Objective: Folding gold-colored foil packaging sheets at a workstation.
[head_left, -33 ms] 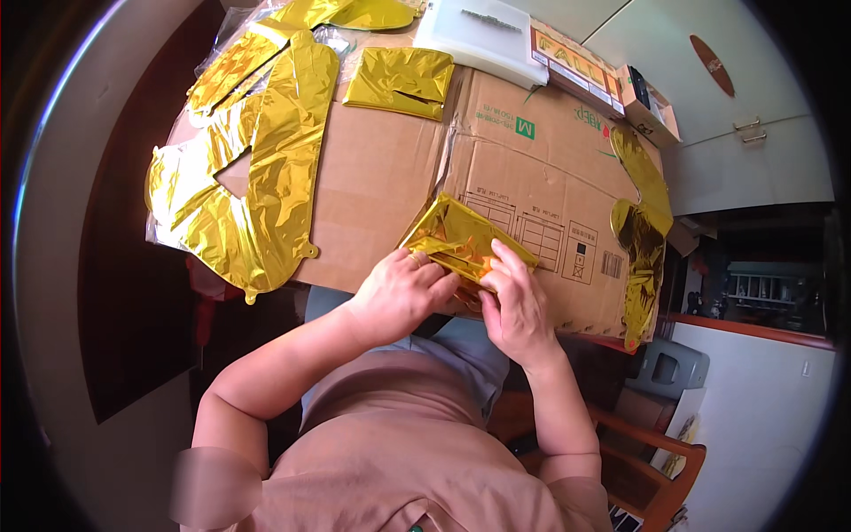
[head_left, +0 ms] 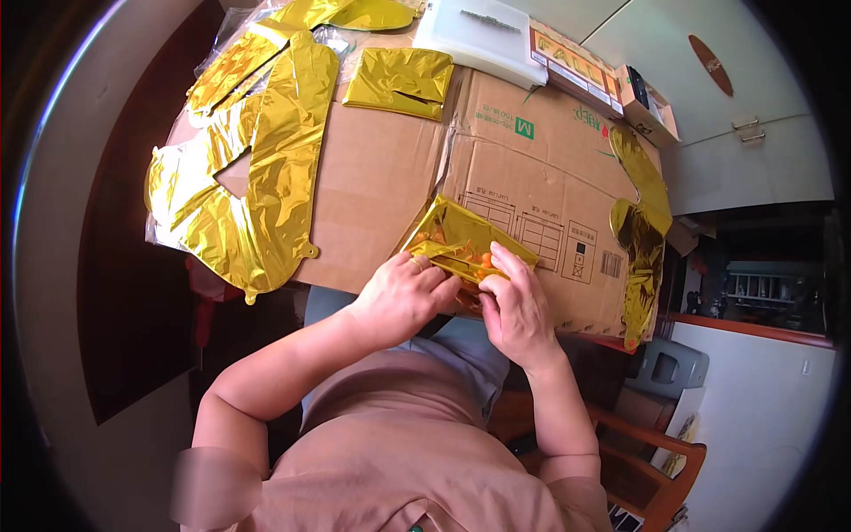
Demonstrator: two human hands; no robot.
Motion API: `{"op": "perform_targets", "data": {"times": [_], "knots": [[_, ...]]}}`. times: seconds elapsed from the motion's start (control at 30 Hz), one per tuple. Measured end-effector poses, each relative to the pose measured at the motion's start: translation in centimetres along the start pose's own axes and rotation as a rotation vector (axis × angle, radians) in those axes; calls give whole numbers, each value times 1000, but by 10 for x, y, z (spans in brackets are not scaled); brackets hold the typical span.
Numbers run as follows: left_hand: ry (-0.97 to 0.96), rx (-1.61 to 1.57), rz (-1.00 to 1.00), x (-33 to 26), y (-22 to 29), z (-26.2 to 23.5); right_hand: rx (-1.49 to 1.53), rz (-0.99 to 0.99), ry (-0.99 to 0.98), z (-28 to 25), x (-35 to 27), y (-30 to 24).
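Note:
A folded gold foil balloon (head_left: 461,238) lies near the front edge of a flattened cardboard box (head_left: 372,195) that covers the table. Both my hands are on its near edge. My left hand (head_left: 401,297) pinches the foil's lower left side, and a ring shows on one finger. My right hand (head_left: 519,306) presses and grips the lower right side, fingers pointing up along the fold. A small orange spot shows on the foil between my hands.
Large flat gold foil balloons (head_left: 257,168) spread over the left of the cardboard. Another folded gold piece (head_left: 399,82) lies at the back, and a crumpled gold strip (head_left: 640,226) hangs off the right edge. A white plastic box (head_left: 479,31) and small cartons (head_left: 581,69) stand behind. A wooden chair (head_left: 656,443) is at lower right.

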State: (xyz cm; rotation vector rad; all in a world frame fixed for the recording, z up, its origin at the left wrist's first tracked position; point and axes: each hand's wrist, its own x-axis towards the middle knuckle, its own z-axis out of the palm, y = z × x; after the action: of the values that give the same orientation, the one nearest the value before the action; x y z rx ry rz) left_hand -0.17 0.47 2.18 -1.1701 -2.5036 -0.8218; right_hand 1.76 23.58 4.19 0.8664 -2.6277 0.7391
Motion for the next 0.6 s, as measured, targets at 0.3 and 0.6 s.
{"op": "perform_targets", "data": {"times": [0.3,0.6], "knots": [[-44,66,1,-8,13,2,-295,89,167,-2,-33,-49],[51,181,50,-18,21,10,-311,285,164,41,-39,-54]]}}
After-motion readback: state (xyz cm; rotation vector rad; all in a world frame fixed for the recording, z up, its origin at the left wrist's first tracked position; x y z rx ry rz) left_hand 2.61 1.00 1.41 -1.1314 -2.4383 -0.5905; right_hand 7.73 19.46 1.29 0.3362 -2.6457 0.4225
